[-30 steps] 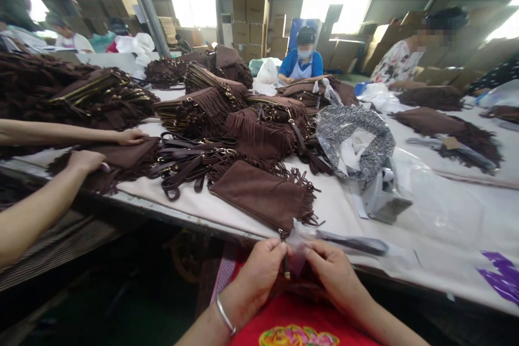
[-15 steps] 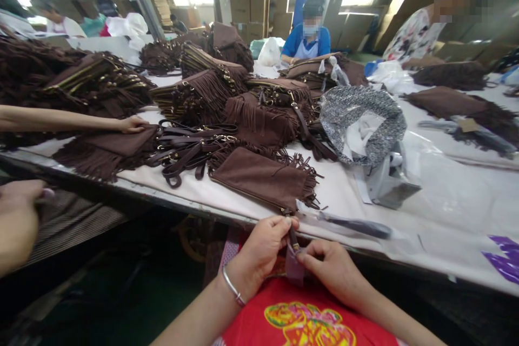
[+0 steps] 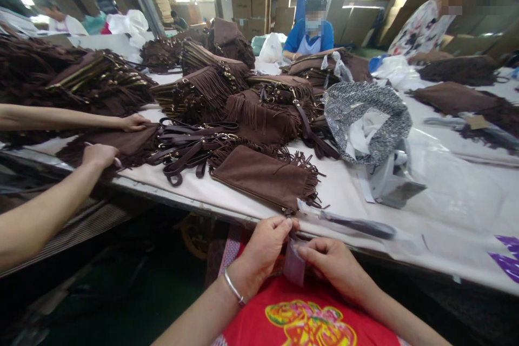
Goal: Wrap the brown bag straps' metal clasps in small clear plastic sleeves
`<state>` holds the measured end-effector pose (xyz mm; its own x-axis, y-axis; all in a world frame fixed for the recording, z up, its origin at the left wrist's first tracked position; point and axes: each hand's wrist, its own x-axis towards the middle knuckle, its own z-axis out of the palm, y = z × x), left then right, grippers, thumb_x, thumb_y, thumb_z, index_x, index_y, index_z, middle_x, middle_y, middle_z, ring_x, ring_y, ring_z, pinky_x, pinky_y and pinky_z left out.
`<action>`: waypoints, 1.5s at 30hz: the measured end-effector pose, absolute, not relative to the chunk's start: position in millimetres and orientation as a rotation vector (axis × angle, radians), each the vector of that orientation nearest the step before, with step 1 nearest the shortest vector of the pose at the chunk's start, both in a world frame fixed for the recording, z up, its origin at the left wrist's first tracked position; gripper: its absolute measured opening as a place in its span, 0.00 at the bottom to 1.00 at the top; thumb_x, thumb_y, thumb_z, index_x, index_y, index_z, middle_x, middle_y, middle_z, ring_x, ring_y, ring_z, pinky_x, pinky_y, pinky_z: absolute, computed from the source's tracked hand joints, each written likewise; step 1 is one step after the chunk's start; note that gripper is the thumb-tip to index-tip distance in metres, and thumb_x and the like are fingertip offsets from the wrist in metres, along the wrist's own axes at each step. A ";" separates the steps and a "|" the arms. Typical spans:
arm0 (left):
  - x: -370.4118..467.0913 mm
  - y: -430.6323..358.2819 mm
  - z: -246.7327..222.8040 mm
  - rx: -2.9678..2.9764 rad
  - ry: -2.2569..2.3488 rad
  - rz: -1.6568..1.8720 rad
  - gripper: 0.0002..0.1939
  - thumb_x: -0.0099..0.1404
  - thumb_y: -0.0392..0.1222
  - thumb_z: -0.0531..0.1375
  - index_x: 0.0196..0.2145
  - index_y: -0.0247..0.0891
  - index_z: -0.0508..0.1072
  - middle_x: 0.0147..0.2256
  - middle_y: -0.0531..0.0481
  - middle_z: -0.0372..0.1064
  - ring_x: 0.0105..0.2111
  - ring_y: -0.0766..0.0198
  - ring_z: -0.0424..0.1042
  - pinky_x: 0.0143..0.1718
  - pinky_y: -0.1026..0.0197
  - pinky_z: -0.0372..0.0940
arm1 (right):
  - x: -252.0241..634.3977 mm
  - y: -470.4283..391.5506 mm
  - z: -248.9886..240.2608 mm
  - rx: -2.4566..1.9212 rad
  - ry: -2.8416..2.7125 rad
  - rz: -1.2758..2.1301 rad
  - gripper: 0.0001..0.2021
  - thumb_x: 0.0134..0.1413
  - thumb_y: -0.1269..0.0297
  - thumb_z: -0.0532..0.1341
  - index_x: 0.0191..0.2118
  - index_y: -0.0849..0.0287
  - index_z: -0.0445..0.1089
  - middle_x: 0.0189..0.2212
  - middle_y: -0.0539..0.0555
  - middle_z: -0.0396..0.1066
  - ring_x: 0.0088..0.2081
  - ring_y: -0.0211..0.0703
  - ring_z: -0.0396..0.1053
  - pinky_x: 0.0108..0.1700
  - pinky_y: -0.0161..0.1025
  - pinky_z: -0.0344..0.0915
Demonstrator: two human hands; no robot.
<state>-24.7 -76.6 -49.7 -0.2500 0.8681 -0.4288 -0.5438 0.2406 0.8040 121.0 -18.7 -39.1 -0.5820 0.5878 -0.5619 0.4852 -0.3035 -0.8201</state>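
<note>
A brown fringed pouch (image 3: 261, 177) lies on the table's near edge, its zipper side toward me. From its near corner a short brown strap (image 3: 292, 233) hangs over the edge. My left hand (image 3: 263, 246) pinches this strap between thumb and fingertips. Close beside it, my right hand (image 3: 332, 262) is closed on the upper part of a small clear plastic sleeve (image 3: 294, 266), which dangles above the red apron (image 3: 251, 316). The strap's lower end is partly hidden by the sleeve and fingers. A plastic-wrapped dark strap (image 3: 357, 225) rests right of the pouch.
Dark wrist straps (image 3: 190, 148) lie in a tangle left of the pouch. Stacks of fringed pouches (image 3: 198, 92) rise behind. A grey speckled bag (image 3: 367, 119) stands to the right. At left, a co-worker's hands (image 3: 101, 155) touch another pouch. Another person (image 3: 310, 38) sits across the table.
The small sleeve now covers the strap's metal fitting, which showed before. My hands have barely moved. At left, a co-worker's nearer hand has come in over the table edge to the pouch.
</note>
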 end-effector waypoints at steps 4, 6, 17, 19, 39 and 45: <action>-25.9 -79.7 -49.8 0.288 1.150 1.333 0.18 0.55 0.52 0.64 0.34 0.33 0.73 0.25 0.50 0.69 0.21 0.67 0.64 0.23 0.65 0.58 | 112.7 -19.2 -43.6 -1.396 -1.706 2.048 0.18 0.48 0.50 0.62 0.21 0.60 0.66 0.11 0.44 0.58 0.14 0.31 0.51 0.18 0.32 0.45; -27.6 -85.0 -49.7 0.272 1.141 1.328 0.19 0.56 0.54 0.63 0.36 0.33 0.72 0.25 0.50 0.69 0.20 0.67 0.65 0.23 0.64 0.60 | 107.7 -19.1 -45.8 -1.412 -1.665 2.065 0.19 0.48 0.48 0.62 0.21 0.59 0.64 0.10 0.44 0.57 0.13 0.30 0.50 0.17 0.31 0.45; -29.4 -115.0 -62.8 0.176 1.402 1.151 0.20 0.57 0.58 0.60 0.32 0.36 0.70 0.24 0.50 0.70 0.24 0.63 0.72 0.26 0.62 0.66 | 87.3 -18.8 -62.6 -1.492 -1.579 2.044 0.21 0.50 0.45 0.58 0.21 0.59 0.63 0.07 0.44 0.58 0.09 0.29 0.48 0.14 0.29 0.41; -28.7 -110.8 -63.0 0.174 1.428 1.175 0.17 0.58 0.56 0.59 0.31 0.37 0.70 0.23 0.51 0.70 0.22 0.64 0.70 0.26 0.61 0.66 | 84.7 -18.7 -60.6 -1.516 -1.554 2.049 0.21 0.50 0.44 0.57 0.21 0.59 0.63 0.07 0.45 0.59 0.09 0.29 0.48 0.13 0.29 0.42; -37.1 -106.2 -48.8 0.103 1.494 1.215 0.22 0.56 0.60 0.59 0.34 0.36 0.71 0.28 0.49 0.72 0.23 0.65 0.69 0.27 0.61 0.65 | 82.7 -21.6 -60.5 -1.475 -1.426 2.169 0.19 0.49 0.49 0.59 0.20 0.60 0.63 0.07 0.46 0.60 0.09 0.28 0.49 0.13 0.28 0.40; -36.0 -97.9 -52.6 0.266 1.582 1.171 0.28 0.50 0.65 0.62 0.29 0.34 0.72 0.25 0.48 0.71 0.24 0.64 0.69 0.24 0.63 0.64 | 87.5 -17.5 -55.8 -1.432 -1.773 2.010 0.22 0.56 0.48 0.53 0.21 0.59 0.64 0.09 0.47 0.61 0.10 0.32 0.52 0.14 0.31 0.47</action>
<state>-36.0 -97.9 -52.6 -0.3783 0.6895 -0.6176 -0.3898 0.4865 0.7819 87.5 -17.5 -55.8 -0.5520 0.6164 -0.5616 0.4805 -0.3153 -0.8184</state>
